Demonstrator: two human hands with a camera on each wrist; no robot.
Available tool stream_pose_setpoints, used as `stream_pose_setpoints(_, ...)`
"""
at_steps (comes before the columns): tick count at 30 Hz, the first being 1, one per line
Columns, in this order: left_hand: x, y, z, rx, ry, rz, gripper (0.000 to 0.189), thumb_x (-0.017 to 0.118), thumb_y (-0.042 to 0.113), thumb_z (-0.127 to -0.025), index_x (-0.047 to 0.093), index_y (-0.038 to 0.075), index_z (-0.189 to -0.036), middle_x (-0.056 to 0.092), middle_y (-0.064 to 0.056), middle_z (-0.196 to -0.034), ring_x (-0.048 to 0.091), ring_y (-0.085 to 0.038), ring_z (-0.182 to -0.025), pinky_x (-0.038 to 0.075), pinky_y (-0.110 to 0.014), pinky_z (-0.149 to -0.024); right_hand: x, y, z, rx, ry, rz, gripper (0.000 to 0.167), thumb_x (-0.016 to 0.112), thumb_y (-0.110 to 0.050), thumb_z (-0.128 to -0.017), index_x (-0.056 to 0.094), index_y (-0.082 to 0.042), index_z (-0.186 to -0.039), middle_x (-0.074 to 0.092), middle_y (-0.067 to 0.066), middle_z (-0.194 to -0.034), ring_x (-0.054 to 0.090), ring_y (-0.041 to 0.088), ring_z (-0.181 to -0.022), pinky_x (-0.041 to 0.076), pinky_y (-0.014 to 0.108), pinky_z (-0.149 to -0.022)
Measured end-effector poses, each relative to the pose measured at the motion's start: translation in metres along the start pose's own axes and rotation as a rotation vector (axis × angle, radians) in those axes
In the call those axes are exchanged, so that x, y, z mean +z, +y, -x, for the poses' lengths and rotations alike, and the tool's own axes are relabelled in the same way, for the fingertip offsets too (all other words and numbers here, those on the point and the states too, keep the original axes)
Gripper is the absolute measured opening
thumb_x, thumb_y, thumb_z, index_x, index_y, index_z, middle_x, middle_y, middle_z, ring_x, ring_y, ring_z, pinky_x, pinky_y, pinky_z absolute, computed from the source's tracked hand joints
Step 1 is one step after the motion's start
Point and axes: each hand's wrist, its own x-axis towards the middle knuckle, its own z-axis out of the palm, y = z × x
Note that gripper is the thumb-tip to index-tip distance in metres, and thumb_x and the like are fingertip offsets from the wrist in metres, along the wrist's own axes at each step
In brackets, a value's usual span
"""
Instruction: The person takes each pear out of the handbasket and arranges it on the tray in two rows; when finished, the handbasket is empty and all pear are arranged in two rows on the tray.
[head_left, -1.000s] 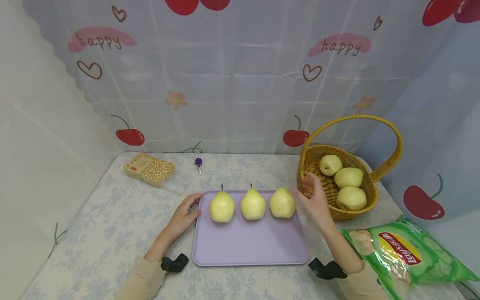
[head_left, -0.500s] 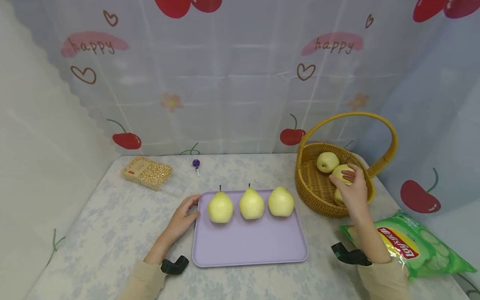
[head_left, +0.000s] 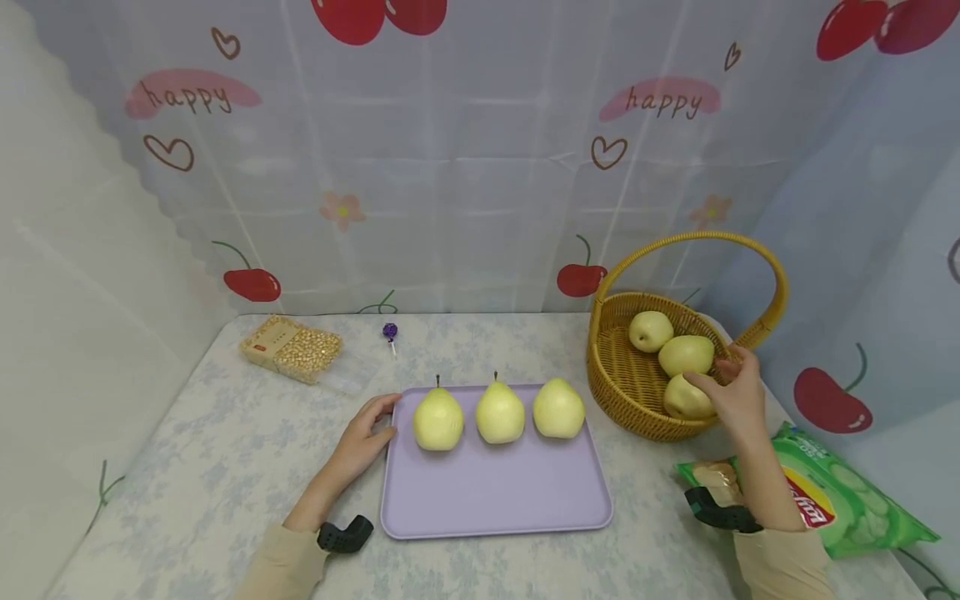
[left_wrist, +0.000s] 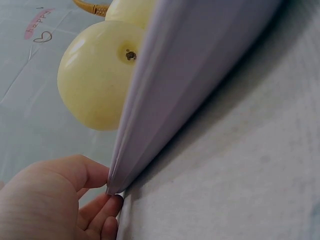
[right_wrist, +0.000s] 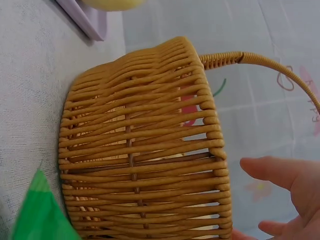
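Observation:
My left hand (head_left: 363,437) holds the left edge of a lilac tray (head_left: 495,500); in the left wrist view its thumb and fingers meet around the tray's corner (left_wrist: 118,182). Three pale yellow-green pears (head_left: 499,414) stand in a row along the tray's far side. At the right, my right hand (head_left: 741,400) reaches over the near right rim of a wicker basket (head_left: 622,396). Three more pears lie inside, and its thumb overlaps the nearest pear (head_left: 682,400). The right wrist view shows thumb and fingers (right_wrist: 270,170) spread above the basket's rim, with the pears hidden behind the weave.
A green chip bag (head_left: 855,500) lies beneath my right forearm, right of the tray. Toward the back left are a pack of corn kernels (head_left: 292,348) and a purple lollipop (head_left: 390,332). The basket's tall handle (head_left: 690,237) arches over it. A printed curtain (head_left: 465,192) hangs behind the table.
My right hand has moved right from beside the tray, over the basket's middle pear, and now to the nearest pear by the right rim. The left hand has stayed at the tray.

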Motion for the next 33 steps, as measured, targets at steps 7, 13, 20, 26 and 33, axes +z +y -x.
stream_pose_setpoints(7,-0.007,0.035,0.011,-0.004,-0.025,0.001,0.048,0.052,-0.001,-0.091,0.043,-0.004,-0.138,0.047,-0.025,-0.137,0.046,-0.039,-0.125,0.035,-0.055,-0.107,0.0,0.004,-0.001,-0.018,-0.013,0.042,0.089,0.064,-0.028,-0.089,0.005,-0.001,-0.151,0.031,0.032,-0.143,0.033,0.047,-0.13,0.035,0.056,-0.098)
stream_pose_setpoints(13,-0.01,0.041,0.013,-0.007,-0.032,0.001,0.048,0.052,0.0,-0.092,0.043,-0.005,-0.138,0.047,-0.025,-0.137,0.046,-0.039,-0.125,0.035,-0.055,-0.107,0.003,0.004,0.002,-0.046,-0.038,0.054,0.093,0.065,-0.025,-0.089,0.002,0.001,-0.151,0.03,0.035,-0.142,0.031,0.049,-0.13,0.033,0.059,-0.1)
stream_pose_setpoints(20,-0.009,0.038,0.011,0.004,-0.022,-0.009,0.048,0.052,-0.002,-0.091,0.044,-0.005,-0.138,0.048,-0.024,-0.136,0.047,-0.038,-0.124,0.036,-0.054,-0.106,0.005,0.007,0.002,-0.089,-0.091,0.088,0.098,0.069,-0.02,-0.086,-0.001,0.003,-0.15,0.027,0.039,-0.141,0.029,0.052,-0.13,0.032,0.061,-0.1)
stream_pose_setpoints(26,-0.009,0.039,0.012,0.011,-0.02,-0.009,0.047,0.052,-0.002,-0.09,0.044,-0.005,-0.137,0.048,-0.024,-0.136,0.047,-0.038,-0.124,0.036,-0.054,-0.106,0.007,0.009,-0.001,-0.14,-0.128,0.171,0.106,0.074,-0.012,-0.079,-0.003,0.007,-0.149,0.027,0.043,-0.138,0.03,0.055,-0.125,0.033,0.064,-0.096)
stream_pose_setpoints(33,-0.008,0.04,0.013,0.003,-0.016,0.004,0.047,0.052,-0.003,-0.09,0.045,-0.005,-0.137,0.048,-0.025,-0.136,0.047,-0.039,-0.124,0.035,-0.054,-0.107,0.009,0.013,-0.004,-0.166,-0.143,0.268,0.107,0.075,-0.008,-0.076,-0.002,0.011,-0.148,0.029,0.045,-0.134,0.034,0.057,-0.12,0.035,0.065,-0.092)
